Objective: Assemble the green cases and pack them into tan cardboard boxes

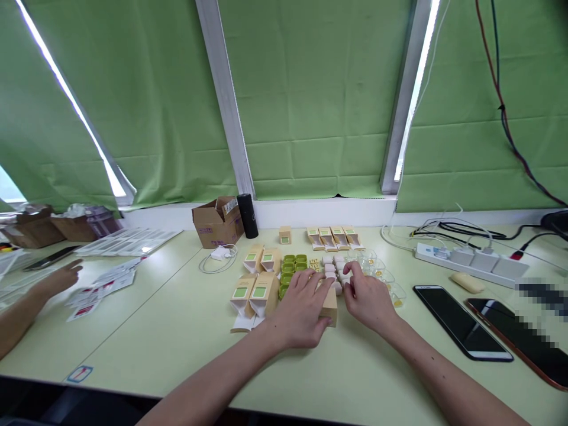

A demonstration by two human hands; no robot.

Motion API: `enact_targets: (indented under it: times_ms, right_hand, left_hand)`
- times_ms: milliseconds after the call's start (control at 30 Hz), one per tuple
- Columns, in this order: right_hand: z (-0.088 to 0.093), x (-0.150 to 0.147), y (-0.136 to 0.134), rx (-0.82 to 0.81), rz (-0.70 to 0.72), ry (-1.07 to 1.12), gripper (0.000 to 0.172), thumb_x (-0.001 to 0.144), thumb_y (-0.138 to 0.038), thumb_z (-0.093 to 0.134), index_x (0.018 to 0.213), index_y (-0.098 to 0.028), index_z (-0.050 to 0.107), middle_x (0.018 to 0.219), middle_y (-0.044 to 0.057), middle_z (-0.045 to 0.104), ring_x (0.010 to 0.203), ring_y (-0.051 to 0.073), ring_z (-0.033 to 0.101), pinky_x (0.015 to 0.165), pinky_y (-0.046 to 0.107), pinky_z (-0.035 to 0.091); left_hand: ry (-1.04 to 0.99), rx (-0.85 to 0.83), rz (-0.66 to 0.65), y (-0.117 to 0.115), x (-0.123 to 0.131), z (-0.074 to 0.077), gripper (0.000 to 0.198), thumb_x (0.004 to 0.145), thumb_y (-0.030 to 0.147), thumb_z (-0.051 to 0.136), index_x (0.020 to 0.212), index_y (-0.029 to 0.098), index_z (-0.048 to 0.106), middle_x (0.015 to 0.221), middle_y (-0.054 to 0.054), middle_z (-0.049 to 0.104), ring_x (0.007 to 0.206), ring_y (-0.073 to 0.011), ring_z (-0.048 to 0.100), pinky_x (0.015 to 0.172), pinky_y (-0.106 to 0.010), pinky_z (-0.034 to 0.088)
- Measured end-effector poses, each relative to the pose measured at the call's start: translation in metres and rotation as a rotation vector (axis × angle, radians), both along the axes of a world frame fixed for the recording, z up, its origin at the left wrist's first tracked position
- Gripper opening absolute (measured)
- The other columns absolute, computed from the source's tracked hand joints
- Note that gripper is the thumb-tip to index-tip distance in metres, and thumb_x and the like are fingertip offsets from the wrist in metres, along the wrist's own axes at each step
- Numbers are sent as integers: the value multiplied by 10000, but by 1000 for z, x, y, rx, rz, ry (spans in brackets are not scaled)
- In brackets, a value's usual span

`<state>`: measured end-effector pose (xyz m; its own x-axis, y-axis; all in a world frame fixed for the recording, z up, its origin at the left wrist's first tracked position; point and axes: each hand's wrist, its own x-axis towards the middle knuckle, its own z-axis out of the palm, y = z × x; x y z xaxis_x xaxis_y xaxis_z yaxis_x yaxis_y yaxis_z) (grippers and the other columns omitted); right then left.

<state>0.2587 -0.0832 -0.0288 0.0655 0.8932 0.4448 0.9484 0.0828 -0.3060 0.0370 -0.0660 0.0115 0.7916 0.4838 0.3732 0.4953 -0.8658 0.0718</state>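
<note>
My left hand (302, 307) lies curled over a small tan cardboard box (331, 307) near the table's middle, fingers wrapped on its top. My right hand (366, 296) sits just right of it, fingertips pinched on a small white piece (341, 278) among a cluster of white pieces. Left of my hands lie open tan boxes with green labels (252, 293) and several green cups (290, 266). A row of more labelled boxes (335, 236) stands farther back. Clear plastic shells (384, 275) lie to the right.
Two phones (461, 319) lie at the right, behind them a power strip (465, 260) with cables. A cardboard carton (217, 222) and black cylinder (247, 216) stand at the back. Another person's hand (62, 278) rests by leaflets (104, 287) at left.
</note>
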Motion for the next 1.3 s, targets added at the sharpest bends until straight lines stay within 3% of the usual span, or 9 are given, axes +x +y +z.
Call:
enact_targets:
  times_ms: [100, 233, 333, 533, 633, 733, 833, 967, 1300]
  right_hand:
    - [0, -2, -1, -10, 8, -17, 310, 882, -119, 501, 1172, -223, 472, 625, -45, 612, 591, 216, 608, 595, 282, 193]
    - [3, -4, -3, -6, -2, -31, 301, 898, -124, 489, 1183, -218, 460, 637, -37, 620, 614, 228, 627, 598, 283, 195]
    - [4, -4, -3, -1, -8, -35, 297, 910, -134, 487, 1195, -215, 459, 643, -33, 622, 611, 231, 628, 597, 286, 189]
    - [3, -4, -3, 15, 0, -41, 295, 906, -129, 514, 1184, -218, 473, 649, -37, 620, 605, 210, 619, 604, 286, 186]
    - [4, -5, -4, -6, -9, -32, 307, 899, -122, 524, 1186, -219, 474, 642, -43, 608, 614, 206, 609, 607, 281, 185]
    - [6, -7, -6, -33, -11, -33, 322, 888, -120, 526, 1189, -219, 468, 641, -43, 605, 617, 206, 596, 609, 282, 177]
    - [8, -9, -7, -32, 0, -37, 330, 882, -114, 509, 1191, -215, 457, 641, -40, 609, 614, 209, 582, 620, 286, 172]
    - [9, -11, -8, -27, 7, -40, 343, 887, -115, 501, 1212, -210, 443, 645, -36, 619, 619, 216, 583, 628, 290, 169]
    - [10, -14, -9, -70, 2, -69, 344, 896, -125, 544, 1219, -215, 468, 685, -19, 663, 637, 227, 609, 622, 284, 179]
  left_hand:
    - [79, 8, -15, 4, 4, 7, 692, 828, 300, 757, 1446, 185, 467, 1351, -164, 614, 1297, -406, 510, 1134, -598, 397]
    - [149, -11, -29, 10, 11, 19, 421, 788, 216, 753, 1177, 206, 592, 1112, -118, 653, 1114, -352, 551, 1020, -530, 467]
    - [154, -50, -32, 14, 14, 29, 314, 780, 219, 785, 1043, 200, 615, 1052, -104, 642, 1052, -327, 545, 944, -486, 494]
    - [73, -63, -24, 45, 9, 66, 437, 834, 238, 783, 1240, 173, 636, 1147, -114, 655, 1126, -322, 530, 979, -453, 476]
    - [63, -50, 55, 80, 5, 86, 441, 906, 268, 697, 1333, 203, 609, 1234, -112, 638, 1175, -318, 509, 1012, -450, 457]
    - [65, -16, 173, 124, 1, 97, 481, 937, 289, 642, 1405, 211, 567, 1312, -123, 602, 1240, -327, 473, 1073, -463, 434]
    - [117, 32, 300, 164, -3, 94, 445, 938, 258, 626, 1375, 191, 576, 1327, -134, 585, 1258, -324, 460, 1098, -436, 424]
    - [166, 44, 371, 197, -8, 77, 343, 909, 175, 612, 1252, 188, 622, 1296, -148, 585, 1229, -330, 473, 1058, -436, 444]
    - [285, 74, 469, 223, -2, 23, 359, 868, 173, 645, 1226, 187, 616, 1278, -161, 607, 1228, -341, 470, 1063, -471, 408]
